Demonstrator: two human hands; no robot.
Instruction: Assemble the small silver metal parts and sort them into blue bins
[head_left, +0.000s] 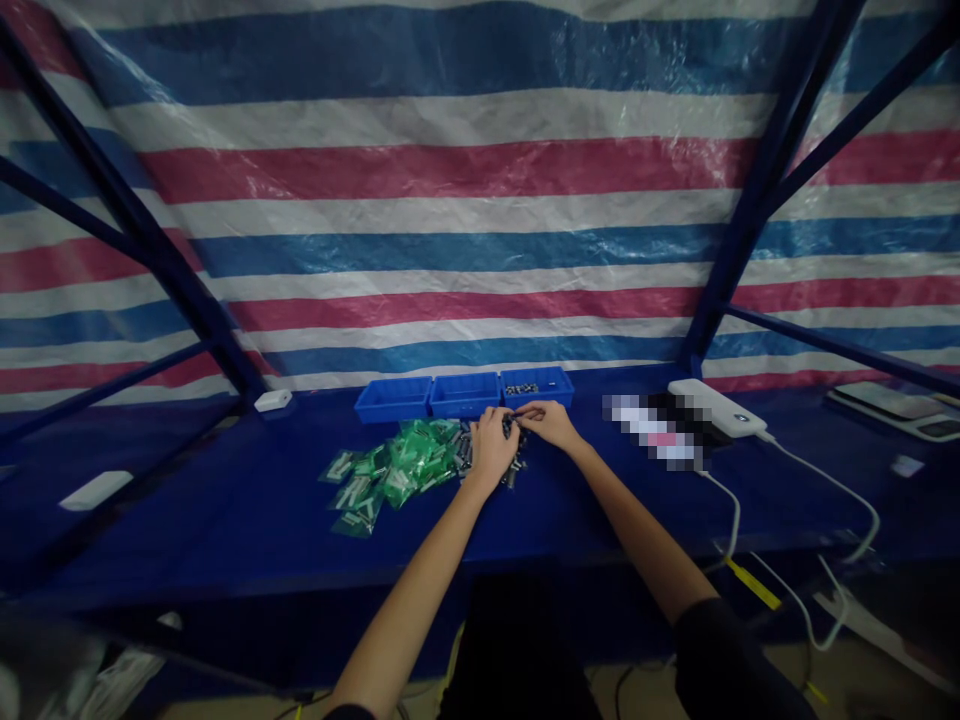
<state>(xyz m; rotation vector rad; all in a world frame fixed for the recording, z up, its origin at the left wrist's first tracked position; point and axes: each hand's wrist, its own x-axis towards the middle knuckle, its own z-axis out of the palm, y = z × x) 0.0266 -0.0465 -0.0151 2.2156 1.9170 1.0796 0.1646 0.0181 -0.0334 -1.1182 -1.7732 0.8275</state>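
Observation:
My left hand (492, 442) is at the pile of small dark metal parts (511, 474), its fingers curled; what they hold is hidden. Close to its right, my right hand (550, 422) has its fingertips pinched together over the same pile, on something too small to make out. Left of the hands lies a heap of small clear and green plastic bags (409, 462) with parts inside. Just behind the hands stand three blue bins: the left bin (393, 399), the middle bin (465, 395) and the right bin (537, 386), which holds small metal pieces.
A white power bank (717, 408) with a white cable (823, 480) lies right of the hands beside a blurred-out object. A scale (896, 410) sits far right. White boxes (273, 401) lie at the left. Blue frame posts and a striped sheet (465, 230) stand behind.

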